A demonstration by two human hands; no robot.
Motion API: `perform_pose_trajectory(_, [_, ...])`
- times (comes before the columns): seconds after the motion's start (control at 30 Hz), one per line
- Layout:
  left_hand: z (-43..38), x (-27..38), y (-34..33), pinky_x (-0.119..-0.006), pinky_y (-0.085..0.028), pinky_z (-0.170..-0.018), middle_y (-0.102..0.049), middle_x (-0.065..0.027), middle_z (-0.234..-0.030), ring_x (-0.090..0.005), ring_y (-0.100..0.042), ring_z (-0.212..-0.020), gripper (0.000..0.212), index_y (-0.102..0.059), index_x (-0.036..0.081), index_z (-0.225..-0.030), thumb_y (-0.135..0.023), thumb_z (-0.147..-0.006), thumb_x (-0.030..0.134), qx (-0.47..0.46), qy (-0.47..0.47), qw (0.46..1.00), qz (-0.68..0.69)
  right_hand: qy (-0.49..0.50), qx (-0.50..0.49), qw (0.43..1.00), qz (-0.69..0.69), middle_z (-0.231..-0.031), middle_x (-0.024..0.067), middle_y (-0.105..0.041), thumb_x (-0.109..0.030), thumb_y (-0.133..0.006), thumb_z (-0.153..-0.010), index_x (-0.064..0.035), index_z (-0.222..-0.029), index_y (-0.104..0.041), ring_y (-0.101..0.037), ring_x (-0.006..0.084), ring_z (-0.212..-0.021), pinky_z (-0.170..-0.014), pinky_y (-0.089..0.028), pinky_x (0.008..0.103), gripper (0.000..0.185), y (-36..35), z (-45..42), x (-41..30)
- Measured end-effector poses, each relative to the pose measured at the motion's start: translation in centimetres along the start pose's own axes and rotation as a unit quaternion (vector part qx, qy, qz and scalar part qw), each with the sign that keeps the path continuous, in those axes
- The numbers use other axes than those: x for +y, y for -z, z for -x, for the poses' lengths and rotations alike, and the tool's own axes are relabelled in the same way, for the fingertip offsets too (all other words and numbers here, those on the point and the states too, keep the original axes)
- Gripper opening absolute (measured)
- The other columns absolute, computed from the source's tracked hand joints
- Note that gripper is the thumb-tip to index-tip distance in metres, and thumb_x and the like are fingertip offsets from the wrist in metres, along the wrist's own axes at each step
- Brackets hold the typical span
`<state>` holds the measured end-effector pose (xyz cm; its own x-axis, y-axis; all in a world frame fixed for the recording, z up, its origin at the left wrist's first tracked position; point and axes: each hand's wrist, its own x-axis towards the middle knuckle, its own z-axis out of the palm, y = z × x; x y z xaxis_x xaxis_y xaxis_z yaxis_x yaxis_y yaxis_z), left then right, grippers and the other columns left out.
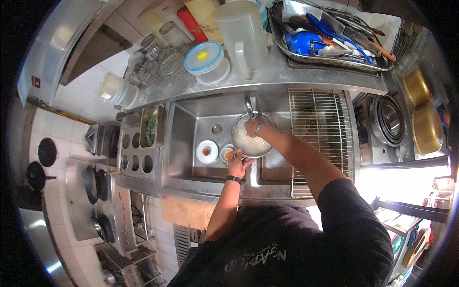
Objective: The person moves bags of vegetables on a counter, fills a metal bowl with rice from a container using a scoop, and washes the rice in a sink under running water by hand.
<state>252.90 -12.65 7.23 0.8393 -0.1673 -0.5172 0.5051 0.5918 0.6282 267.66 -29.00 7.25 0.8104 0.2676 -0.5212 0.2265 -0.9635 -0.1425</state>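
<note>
A round metal bowl [252, 141] with whitish, cloudy contents stands under the faucet [248, 104], over the divider of a steel double sink [183, 143]. My left hand [239, 163] supports the bowl at its lower left rim, thumb up against the side. The fingers of my right hand [254, 128] are down inside the bowl; the contents and the wrist partly hide them, so their grip cannot be told. Left of the bowl, on the sink floor, are a white dish [207, 152] with orange-brown residue and a small cup [226, 154] holding something orange, close to my left hand.
A wire rack [319, 143] covers much of the right basin. On the shelf above stand a plastic pitcher [238, 36], a lidded container [203, 59], glasses [172, 66] and a tray of utensils [333, 61]. Left of the sink is a steel holder with round holes [138, 154].
</note>
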Motion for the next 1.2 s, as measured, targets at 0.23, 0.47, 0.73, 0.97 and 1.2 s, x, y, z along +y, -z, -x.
perform_pose_trajectory(0.23, [0.8,0.8,2.6,-0.056,-0.062,-0.069,-0.061,-0.0139,-0.091,-0.0345,-0.067,-0.074,0.019,-0.042,0.010,-0.105,-0.059,-0.098,0.016,0.055,-0.010,0.998,-0.010,-0.039,-0.025,0.980,-0.195,-0.144,0.0147,-0.049,-0.060,-0.040,-0.093,-0.0053,-0.133,-0.058,-0.045,0.0320,-0.135,-0.114,-0.031,0.0425,0.070,-2.8,-1.0,-0.3])
perform_pose_trajectory(0.47, [0.7,0.8,2.2,-0.054,-0.063,-0.067,-0.063,-0.0132,-0.092,-0.0335,-0.068,-0.069,0.021,-0.041,0.012,-0.105,-0.060,-0.097,0.017,0.034,-0.035,0.998,-0.034,-0.113,-0.097,0.776,-0.612,-0.147,0.0140,-0.046,-0.056,-0.043,-0.094,-0.0049,-0.140,-0.048,-0.040,0.0280,-0.138,-0.111,-0.036,0.0426,0.069,-5.0,-0.7,-1.9])
perform_pose_trajectory(0.73, [1.2,1.1,1.2,-0.053,-0.064,-0.067,-0.062,-0.0099,-0.087,-0.0324,-0.069,-0.072,0.021,-0.043,0.012,-0.105,-0.061,-0.096,0.016,0.007,-0.021,1.000,0.003,-0.020,-0.086,0.916,-0.390,-0.139,0.0185,-0.053,-0.046,-0.051,-0.093,-0.0069,-0.137,-0.052,-0.049,0.0300,-0.131,-0.107,-0.039,0.0425,0.060,-5.3,-1.7,-0.1])
perform_pose_trajectory(0.97, [0.7,1.2,2.1,-0.059,-0.062,-0.074,-0.058,-0.0073,-0.088,-0.0373,-0.069,-0.083,0.018,-0.043,0.014,-0.100,-0.061,-0.096,0.012,0.029,-0.005,0.999,-0.023,-0.008,0.054,0.988,-0.147,-0.135,0.0162,-0.057,-0.032,-0.051,-0.091,-0.0107,-0.130,-0.061,-0.056,0.0314,-0.123,-0.103,-0.044,0.0437,0.045,-1.3,-2.5,-1.3])
perform_pose_trajectory(1.2, [0.5,0.9,1.4,-0.056,-0.063,-0.070,-0.060,-0.0102,-0.092,-0.0362,-0.069,-0.078,0.019,-0.042,0.012,-0.102,-0.060,-0.096,0.012,0.030,-0.007,0.999,-0.012,0.037,-0.086,0.984,-0.151,-0.146,0.0149,-0.048,-0.058,-0.047,-0.090,-0.0113,-0.139,-0.053,-0.047,0.0291,-0.134,-0.111,-0.035,0.0423,0.068,-0.1,-2.3,0.9])
